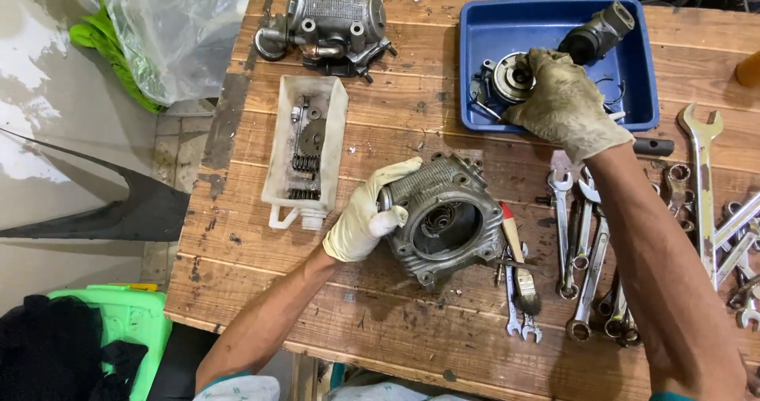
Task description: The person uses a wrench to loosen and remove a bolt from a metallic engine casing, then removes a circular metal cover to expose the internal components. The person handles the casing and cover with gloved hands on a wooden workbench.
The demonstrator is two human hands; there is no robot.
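Note:
My left hand (pixel 366 211), in a pale glove, grips the left side of a grey metal engine cylinder head (pixel 445 216) that rests on the wooden table (pixel 380 132), its round opening facing up. My right hand (pixel 564 104), in a dirty glove, reaches into the blue plastic tray (pixel 641 68). Its fingers are on a round metal part (pixel 511 78) lying in the tray. A dark cylindrical part (pixel 599 33) lies in the tray just behind the hand.
A second engine casting (pixel 332 17) sits at the table's far edge. A white cut-open container (pixel 307 144) holds springs and small parts. Several wrenches (pixel 590 250) and a paintbrush (pixel 518 262) lie on the right. A plastic bag (pixel 170 29) hangs off the left edge.

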